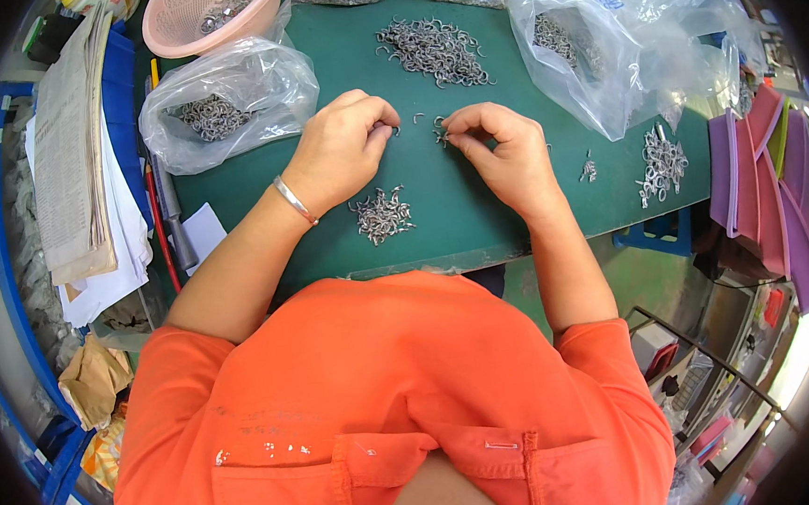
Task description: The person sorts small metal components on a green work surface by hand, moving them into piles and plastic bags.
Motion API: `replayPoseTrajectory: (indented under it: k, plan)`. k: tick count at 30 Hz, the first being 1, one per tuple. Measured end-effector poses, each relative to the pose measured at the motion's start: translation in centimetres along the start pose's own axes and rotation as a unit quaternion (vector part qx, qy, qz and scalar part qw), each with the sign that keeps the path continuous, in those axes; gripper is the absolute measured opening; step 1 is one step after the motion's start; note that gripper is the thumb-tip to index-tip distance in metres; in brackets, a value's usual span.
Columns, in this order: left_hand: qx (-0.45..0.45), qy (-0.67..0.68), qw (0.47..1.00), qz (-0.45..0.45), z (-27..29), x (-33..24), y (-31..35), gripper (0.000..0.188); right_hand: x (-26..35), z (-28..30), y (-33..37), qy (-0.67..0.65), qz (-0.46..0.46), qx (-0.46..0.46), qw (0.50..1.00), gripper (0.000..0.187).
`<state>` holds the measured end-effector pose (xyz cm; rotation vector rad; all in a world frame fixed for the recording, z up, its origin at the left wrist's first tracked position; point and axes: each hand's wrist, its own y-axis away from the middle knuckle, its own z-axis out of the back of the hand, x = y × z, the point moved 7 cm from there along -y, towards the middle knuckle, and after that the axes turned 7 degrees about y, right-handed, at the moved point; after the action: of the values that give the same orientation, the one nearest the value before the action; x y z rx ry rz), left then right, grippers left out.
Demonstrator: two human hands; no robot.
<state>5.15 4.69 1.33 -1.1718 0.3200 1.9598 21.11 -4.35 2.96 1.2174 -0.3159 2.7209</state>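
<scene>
My left hand [339, 149], a bracelet at its wrist, is closed in a pinch over the green table; a bit of small grey metal shows at its fingertips. My right hand [503, 152] pinches several small curved metal pieces [439, 130] between thumb and forefinger. One loose curved piece [419, 117] lies between the hands. Beyond them spreads a large pile of grey C-shaped metal pieces [435, 51]. Closer to my body, by the left wrist, sits a smaller pile of shiny metal pieces [383, 216].
Plastic bags of metal parts stand at left [225, 105] and right [579, 62], with a pink basket [210, 17] at the far left. More parts [661, 164] lie near the table's right edge, beside a small cluster [589, 166]. Papers [73, 144] and pens [160, 223] line the left.
</scene>
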Motion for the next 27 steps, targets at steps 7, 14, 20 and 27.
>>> replayPoseTrajectory:
  k: [7,14,20,27]
  plan:
    - [-0.008,0.007,1.000,-0.011,0.0,-0.1,0.1,0.009,-0.9,0.6,-0.5,-0.005,-0.031,-0.019,0.999,0.011]
    - [-0.008,-0.001,1.000,-0.009,0.1,0.1,0.1,0.008,0.2,0.2,-1.4,0.054,0.026,-0.028,0.998,0.011]
    - [-0.003,0.005,1.000,0.003,0.0,0.1,0.0,0.008,0.8,-0.7,-2.1,0.123,0.115,-0.008,0.986,0.013]
    - [-0.013,0.006,1.000,-0.018,0.1,0.4,0.3,0.008,-0.8,4.0,0.2,0.134,0.012,0.095,0.986,0.014]
